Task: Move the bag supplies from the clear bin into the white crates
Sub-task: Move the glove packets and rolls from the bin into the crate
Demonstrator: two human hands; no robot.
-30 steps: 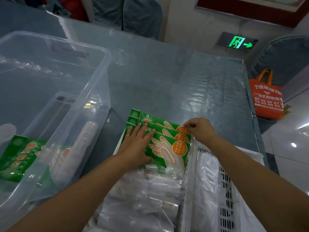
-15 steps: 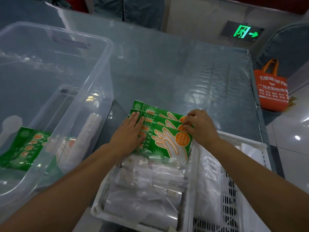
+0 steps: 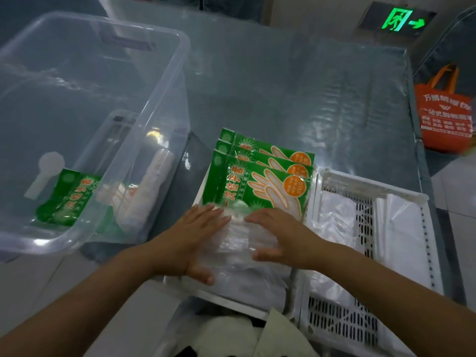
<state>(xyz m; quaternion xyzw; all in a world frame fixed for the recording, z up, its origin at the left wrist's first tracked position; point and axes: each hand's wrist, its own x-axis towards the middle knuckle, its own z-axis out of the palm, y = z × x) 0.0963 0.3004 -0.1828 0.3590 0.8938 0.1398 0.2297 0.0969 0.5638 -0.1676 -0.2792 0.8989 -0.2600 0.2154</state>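
The left hand (image 3: 189,239) and right hand (image 3: 279,237) lie flat, fingers straight, on the stack of clear plastic bags (image 3: 239,243) in the left white slatted crate (image 3: 231,301). Three green glove packets (image 3: 260,176) stand just beyond the fingertips. The clear plastic bin (image 3: 164,104), left of the left hand, holds one more green packet (image 3: 68,198).

Clear bin (image 3: 164,81) at left on the worktop (image 3: 296,94), one glove packet (image 3: 68,197) lying in it. Right of the bin, near crate (image 3: 203,184) — three stacked glove packets (image 3: 260,176) at its far end, plastic bags (image 3: 242,256) nearer, left hand (image 3: 190,238) and right hand (image 3: 280,235) flat on them. Second crate (image 3: 365,186) touching on the right. Tote bag (image 3: 445,109) on the floor beyond the worktop's right edge.
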